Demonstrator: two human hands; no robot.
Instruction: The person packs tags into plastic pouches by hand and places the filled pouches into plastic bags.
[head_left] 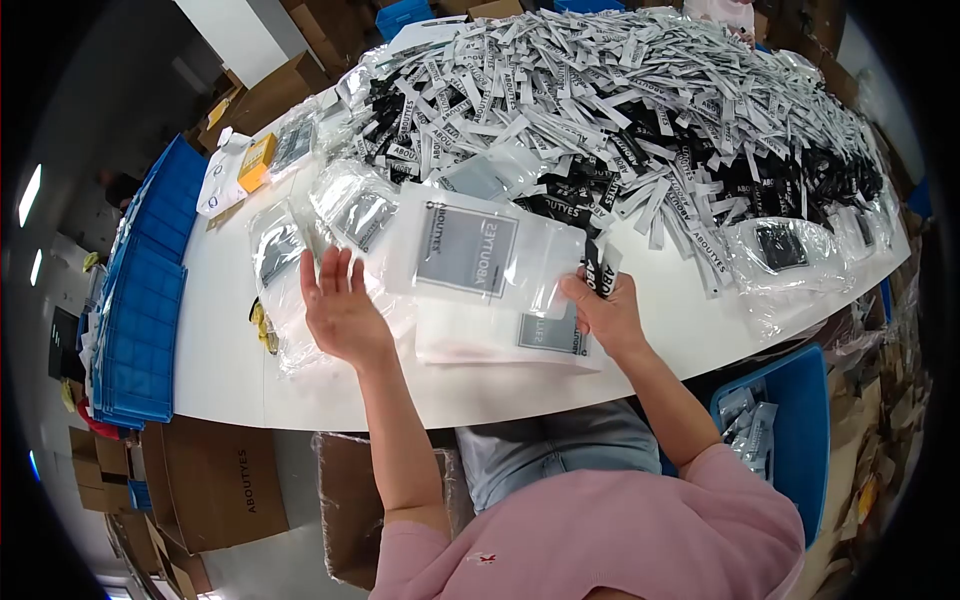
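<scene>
My right hand (608,312) pinches a translucent plastic bag (552,262) with a grey ABOUTYES panel, together with a few black and white stick sachets (603,268). The bag is held above the table, its panel lettering mirrored from here. To its left my left hand (338,305) is open, fingers stretched upward and apart from the bag. Beneath the held bag, another such bag (455,340) lies flat on the white table (225,330). Beyond my left hand lie more clear bags (355,205) with grey panels.
A large heap of black and white sachets (600,90) covers the table's far side. Clear bags (785,250) lie at the right. A blue bin (815,430) with filled packets stands by my right side; blue crates (140,360) are at the left. A yellow box (257,162) sits farther back.
</scene>
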